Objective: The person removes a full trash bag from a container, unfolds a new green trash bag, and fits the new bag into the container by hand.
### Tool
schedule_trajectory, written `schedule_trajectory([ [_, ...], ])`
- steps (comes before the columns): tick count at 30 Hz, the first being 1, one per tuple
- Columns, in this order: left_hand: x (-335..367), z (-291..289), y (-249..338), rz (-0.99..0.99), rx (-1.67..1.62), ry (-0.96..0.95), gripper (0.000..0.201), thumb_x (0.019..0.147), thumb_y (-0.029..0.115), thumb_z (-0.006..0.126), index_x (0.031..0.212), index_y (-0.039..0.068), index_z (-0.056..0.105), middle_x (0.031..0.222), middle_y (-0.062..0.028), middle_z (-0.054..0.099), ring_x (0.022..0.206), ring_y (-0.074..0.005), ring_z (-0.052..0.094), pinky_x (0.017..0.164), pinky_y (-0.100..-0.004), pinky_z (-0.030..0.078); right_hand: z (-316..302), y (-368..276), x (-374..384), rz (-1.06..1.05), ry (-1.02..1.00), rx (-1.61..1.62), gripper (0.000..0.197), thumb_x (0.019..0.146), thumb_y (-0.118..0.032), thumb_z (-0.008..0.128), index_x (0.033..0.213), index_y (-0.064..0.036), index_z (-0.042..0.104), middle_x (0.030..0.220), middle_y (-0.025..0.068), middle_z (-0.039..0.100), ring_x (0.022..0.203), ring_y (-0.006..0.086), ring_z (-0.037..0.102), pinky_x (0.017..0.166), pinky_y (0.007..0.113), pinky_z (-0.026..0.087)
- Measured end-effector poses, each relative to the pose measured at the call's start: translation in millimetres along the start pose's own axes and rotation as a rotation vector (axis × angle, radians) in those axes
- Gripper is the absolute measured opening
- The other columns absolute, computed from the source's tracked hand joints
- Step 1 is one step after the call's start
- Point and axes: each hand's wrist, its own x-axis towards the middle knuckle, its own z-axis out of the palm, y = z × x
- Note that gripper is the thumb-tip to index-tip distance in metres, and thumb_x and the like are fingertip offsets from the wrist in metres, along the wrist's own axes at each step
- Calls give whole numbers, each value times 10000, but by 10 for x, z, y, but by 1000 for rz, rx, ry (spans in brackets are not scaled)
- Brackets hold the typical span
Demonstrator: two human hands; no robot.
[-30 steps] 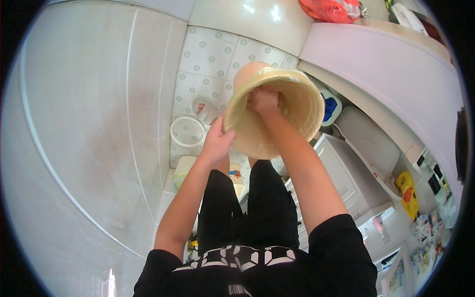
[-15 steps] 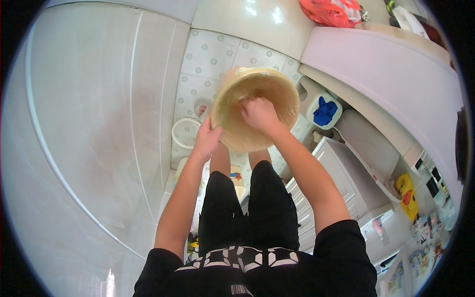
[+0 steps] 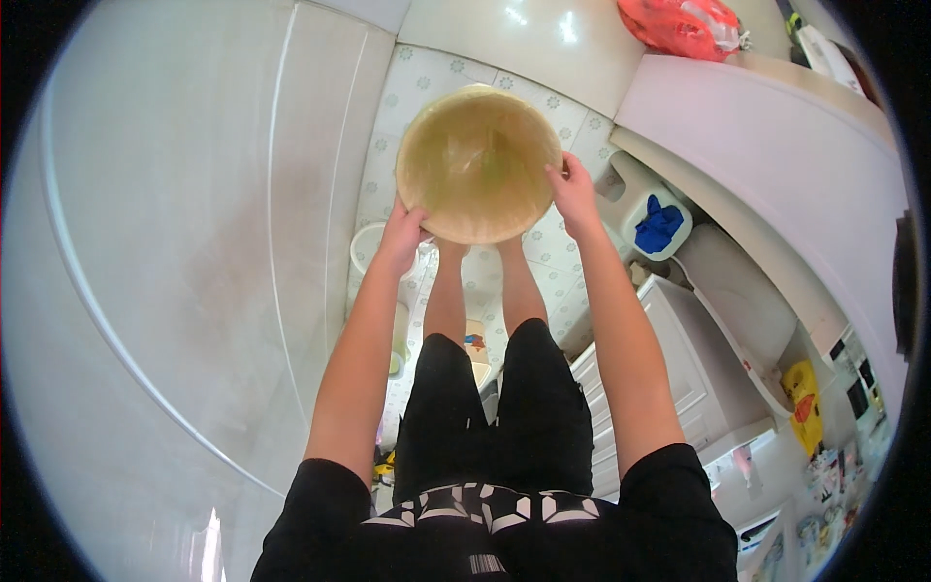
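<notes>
A wide, round, yellowish-beige basin [image 3: 480, 165] is held up in front of my legs, tipped so that its inside faces me. Its inner wall is glossy, with faint greenish patches near the middle. My left hand [image 3: 399, 239] grips the rim at the lower left, thumb over the edge. On the right side of the rim, my right hand [image 3: 575, 196] is closed with the thumb on the inner edge. The fingers of both hands are partly hidden behind the basin.
A white ring-shaped tub [image 3: 367, 248] stands on the patterned tile floor [image 3: 553, 244] at left. At right are a white bin with a blue cloth [image 3: 659, 226] and a white cabinet [image 3: 669, 359]. A red plastic bag [image 3: 681, 27] lies on the far right counter.
My right hand has come out of the basin's inside and now holds its right rim. The basin has shifted away from me in the picture. My left hand stays on the rim.
</notes>
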Motion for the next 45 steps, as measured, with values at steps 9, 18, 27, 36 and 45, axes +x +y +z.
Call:
schedule_trajectory([
  [9,916,-414,-322,12,-161,152,664,987,152,513,1561,169,179,1398,-121,485,1195,-287,567,923,-426,514,446,577,907,34,-13,-115,250,929,-44,612,1170,20,633,1075,80,673,938,166,622,834,316,500],
  [18,1491,-527,-526,-37,77,334,602,997,106,522,1546,188,288,1082,-77,569,639,-148,529,494,-302,435,559,1097,1427,73,35,-57,275,935,-48,600,1202,16,624,1045,75,659,915,172,619,797,337,514],
  [27,1655,-666,-685,18,101,327,652,983,133,573,1557,138,262,1243,-138,568,1108,-221,601,829,-368,543,595,1218,1535,41,27,-79,323,919,-63,622,1234,4,612,1105,87,668,971,183,618,842,323,497],
  [36,1048,-1309,-1580,-33,313,713,688,911,194,576,1544,150,311,1298,-135,552,1035,-265,617,919,-386,487,581,1375,1052,173,42,-72,641,937,-361,623,1474,-81,416,1294,95,573,1018,224,602,818,346,515],
  [45,750,-1457,-2466,-321,350,901,662,879,268,594,1488,107,393,1219,-144,634,1127,-324,603,981,-425,459,642,1868,451,421,-180,-199,508,1004,-423,552,1377,-83,505,1162,71,639,932,175,630,800,323,506],
])
